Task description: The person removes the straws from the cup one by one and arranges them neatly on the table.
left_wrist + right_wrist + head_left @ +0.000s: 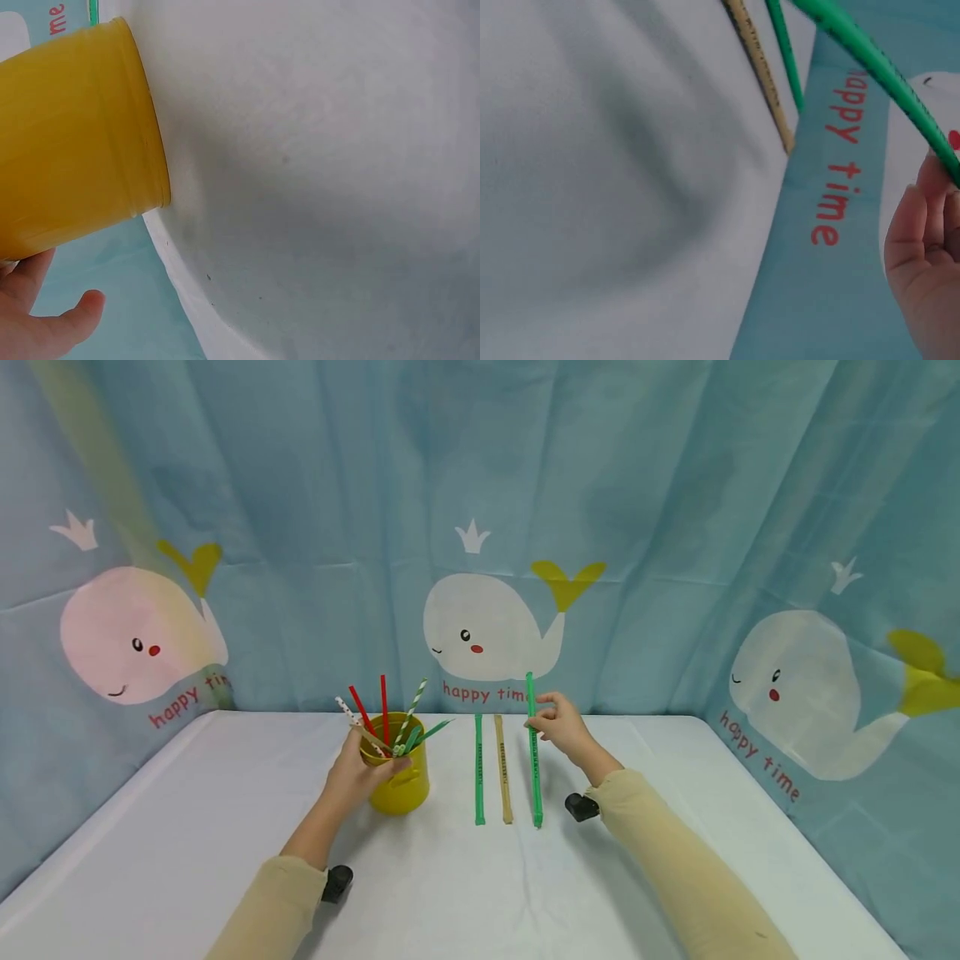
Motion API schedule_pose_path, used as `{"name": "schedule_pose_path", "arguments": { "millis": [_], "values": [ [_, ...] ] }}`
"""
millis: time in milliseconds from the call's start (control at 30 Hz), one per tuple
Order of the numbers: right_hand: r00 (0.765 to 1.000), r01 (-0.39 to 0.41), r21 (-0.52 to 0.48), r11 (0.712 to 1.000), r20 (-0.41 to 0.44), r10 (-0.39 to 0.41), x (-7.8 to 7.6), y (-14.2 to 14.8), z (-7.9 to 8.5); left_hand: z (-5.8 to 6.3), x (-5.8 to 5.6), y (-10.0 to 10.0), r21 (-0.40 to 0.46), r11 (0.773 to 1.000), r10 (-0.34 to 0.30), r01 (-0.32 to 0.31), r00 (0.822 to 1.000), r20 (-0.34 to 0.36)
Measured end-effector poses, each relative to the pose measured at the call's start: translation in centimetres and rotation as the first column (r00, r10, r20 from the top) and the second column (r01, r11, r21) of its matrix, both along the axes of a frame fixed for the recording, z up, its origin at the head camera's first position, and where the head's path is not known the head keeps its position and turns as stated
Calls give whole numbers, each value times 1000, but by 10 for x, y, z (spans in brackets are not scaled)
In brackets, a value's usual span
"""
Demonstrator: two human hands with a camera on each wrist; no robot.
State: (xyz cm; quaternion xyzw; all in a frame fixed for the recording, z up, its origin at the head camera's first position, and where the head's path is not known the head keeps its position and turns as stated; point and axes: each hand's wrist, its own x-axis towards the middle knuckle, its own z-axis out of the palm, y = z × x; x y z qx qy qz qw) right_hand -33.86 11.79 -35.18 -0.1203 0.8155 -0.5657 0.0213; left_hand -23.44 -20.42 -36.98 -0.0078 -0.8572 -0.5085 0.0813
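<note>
My left hand [358, 768] holds a yellow cup [401, 789] by its upper rim, the thumb lying across the near side. Several straws stick out of the cup: red straws [384, 697], a green-and-white striped one [415, 700], a spotted white one [345, 707], and green and tan ones. In the left wrist view the cup [75, 135] fills the left side, its inside hidden. My right hand [564, 727] pinches a long green wrapped straw [535, 768] between thumb and fingers, above the table. To its left, a tan wrapped straw [503, 772] and another green wrapped straw [479, 772] lie side by side.
A white cloth covers the table [450, 893]. Behind and at both sides hangs a blue curtain [337, 527] printed with whales and "happy time". Black devices [581, 807] sit at both wrists, by the cream sleeves [675, 860].
</note>
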Motion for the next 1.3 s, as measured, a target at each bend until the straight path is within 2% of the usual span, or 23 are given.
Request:
{"name": "schedule_pose_path", "arguments": {
  "millis": [200,400,700,800,1100,1300],
  "values": [
    [1000,-11,16,1000,-5,11,-3,-4,-8,3,4,-1,0,1000,2,-2,1000,-2],
    [1000,-25,118,993,6,24,-9,-1,-17,5,6,-2,8,1000,3,-3,1000,11],
    [990,-140,276,951,57,129,-17,-1,-38,-3,11,-3,-2,1000,5,-5,1000,19],
    [984,-180,328,927,72,165,-20,-2,-42,-4,11,-4,0,1000,15,-15,1000,15],
    [972,-233,459,857,144,187,-24,1,-37,-3,7,-3,6,1000,-2,2,1000,14],
    [948,-303,552,777,258,186,-16,8,-26,1,3,-1,9,1000,-5,5,1000,-2]
  ]
}}
